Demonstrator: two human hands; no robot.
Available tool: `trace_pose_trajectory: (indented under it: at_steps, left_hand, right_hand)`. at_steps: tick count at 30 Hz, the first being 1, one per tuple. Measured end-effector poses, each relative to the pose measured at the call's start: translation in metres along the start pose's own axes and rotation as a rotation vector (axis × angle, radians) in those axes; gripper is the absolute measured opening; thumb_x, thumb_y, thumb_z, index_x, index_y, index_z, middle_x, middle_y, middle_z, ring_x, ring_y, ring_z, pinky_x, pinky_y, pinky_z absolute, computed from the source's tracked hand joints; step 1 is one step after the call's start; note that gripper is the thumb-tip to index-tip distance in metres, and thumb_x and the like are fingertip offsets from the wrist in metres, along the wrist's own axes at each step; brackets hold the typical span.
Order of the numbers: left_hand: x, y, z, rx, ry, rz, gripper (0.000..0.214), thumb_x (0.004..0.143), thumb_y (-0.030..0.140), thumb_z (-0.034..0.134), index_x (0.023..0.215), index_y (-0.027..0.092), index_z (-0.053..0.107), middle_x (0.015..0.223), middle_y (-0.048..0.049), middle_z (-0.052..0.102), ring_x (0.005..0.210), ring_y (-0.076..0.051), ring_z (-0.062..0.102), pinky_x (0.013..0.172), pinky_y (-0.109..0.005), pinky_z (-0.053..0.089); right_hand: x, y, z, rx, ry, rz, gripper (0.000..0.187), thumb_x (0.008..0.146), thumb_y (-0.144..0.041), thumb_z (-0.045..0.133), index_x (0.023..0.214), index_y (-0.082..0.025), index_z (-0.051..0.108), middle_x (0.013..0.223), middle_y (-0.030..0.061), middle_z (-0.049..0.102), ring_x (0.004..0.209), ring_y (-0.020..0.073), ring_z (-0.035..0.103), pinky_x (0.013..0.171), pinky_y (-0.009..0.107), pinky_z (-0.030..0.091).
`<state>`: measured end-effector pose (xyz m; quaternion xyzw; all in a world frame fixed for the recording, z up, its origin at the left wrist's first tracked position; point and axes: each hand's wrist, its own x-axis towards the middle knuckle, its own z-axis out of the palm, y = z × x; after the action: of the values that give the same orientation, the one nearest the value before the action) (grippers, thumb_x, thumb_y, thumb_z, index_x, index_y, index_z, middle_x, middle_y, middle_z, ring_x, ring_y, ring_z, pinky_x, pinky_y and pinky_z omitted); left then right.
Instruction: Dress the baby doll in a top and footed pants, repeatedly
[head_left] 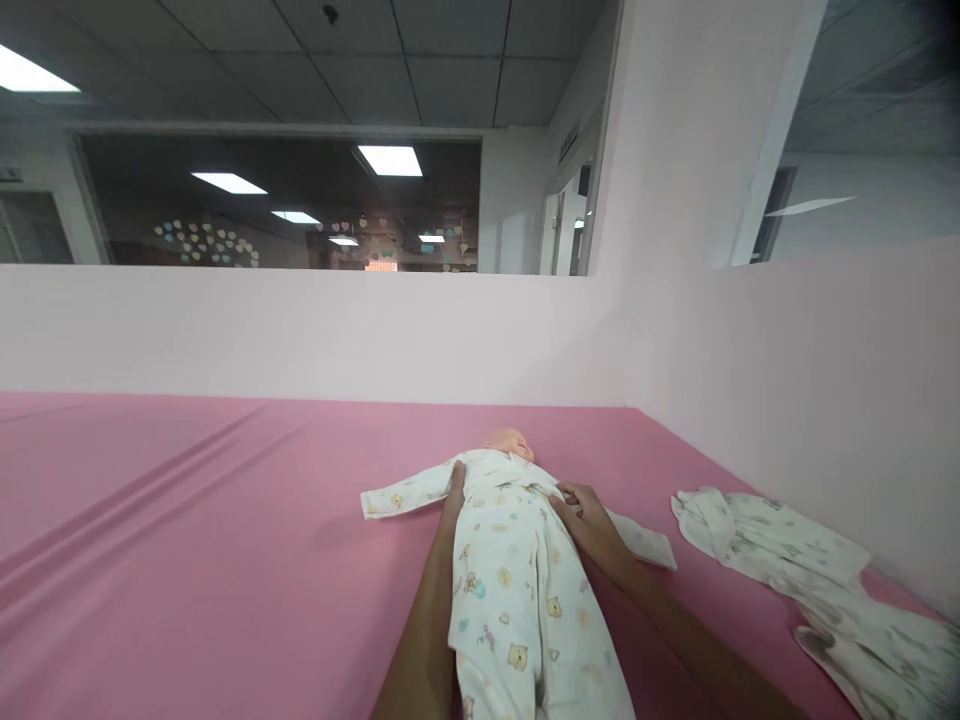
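A baby doll lies on its back, its head (510, 443) pointing away from me and partly hidden by its collar. It wears a white long-sleeved baby top (420, 490) and white baby pants (502, 590) printed with small bears. Both sleeves stretch out sideways. My left hand (455, 488) is closed at the left side of the doll's clothes near the waist, its fingers mostly hidden. At the right side of the waist, my right hand (589, 515) pinches the edge of the pants between thumb and curled fingers.
More white printed baby clothes (795, 560) lie crumpled to the right, beside the wall. A pink sheet (187, 540) with creases on the left covers the surface. White walls (300, 335) with windows above bound it at the back and right.
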<state>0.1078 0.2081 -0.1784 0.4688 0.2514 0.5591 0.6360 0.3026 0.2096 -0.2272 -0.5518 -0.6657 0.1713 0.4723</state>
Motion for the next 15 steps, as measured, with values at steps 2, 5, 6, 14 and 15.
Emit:
trace_pose_trajectory:
  at_steps: [2,5,6,14,15]
  left_hand:
    - [-0.006,0.010,-0.003,0.045,0.016,-0.005,0.068,0.082,0.071,0.038,0.119,0.020,0.063,0.116,-0.0131,0.067,0.119,-0.034,0.055,0.100,-0.044,0.046]
    - [-0.022,0.022,-0.012,0.113,0.048,-0.035,0.061,0.082,0.067,0.044,0.113,0.018,0.065,0.110,-0.0147,0.068,0.117,-0.033,0.057,0.099,-0.045,0.045]
    - [-0.028,0.025,-0.016,0.139,0.060,-0.051,0.059,0.082,0.065,0.048,0.110,0.017,0.066,0.108,-0.0154,0.069,0.115,-0.033,0.058,0.097,-0.045,0.045]
    - [-0.047,0.039,-0.042,1.002,0.335,-0.049,0.044,0.081,0.062,0.052,0.067,0.020,0.046,0.069,0.0002,0.053,0.068,-0.018,0.049,0.062,-0.029,0.036]
    - [-0.046,0.039,-0.042,1.101,0.345,0.006,0.041,0.084,0.058,0.049,0.067,0.021,0.043,0.068,0.0013,0.051,0.066,-0.017,0.047,0.061,-0.027,0.034]
  right_hand:
    - [-0.002,0.000,0.003,-0.007,0.018,-0.025,0.045,0.087,-0.050,0.047,0.113,-0.015,0.059,0.118,0.0133,0.059,0.111,0.0263,0.053,0.097,0.043,0.040]
    - [-0.005,0.002,0.003,-0.011,0.022,-0.046,0.043,0.087,-0.049,0.047,0.111,-0.016,0.061,0.111,0.0116,0.062,0.108,0.0274,0.052,0.097,0.044,0.038]
    - [-0.006,0.003,0.002,-0.022,0.023,-0.051,0.043,0.087,-0.049,0.046,0.111,-0.016,0.060,0.109,0.0115,0.063,0.105,0.0272,0.053,0.095,0.044,0.039]
    - [-0.009,0.006,-0.005,-0.127,0.031,-0.122,0.030,0.088,-0.042,0.046,0.096,-0.018,0.062,0.084,0.0049,0.063,0.083,0.0216,0.055,0.080,0.034,0.041]
    - [-0.009,0.006,-0.005,-0.136,0.033,-0.123,0.028,0.088,-0.041,0.046,0.091,-0.018,0.062,0.083,0.0045,0.062,0.083,0.0212,0.055,0.080,0.034,0.040]
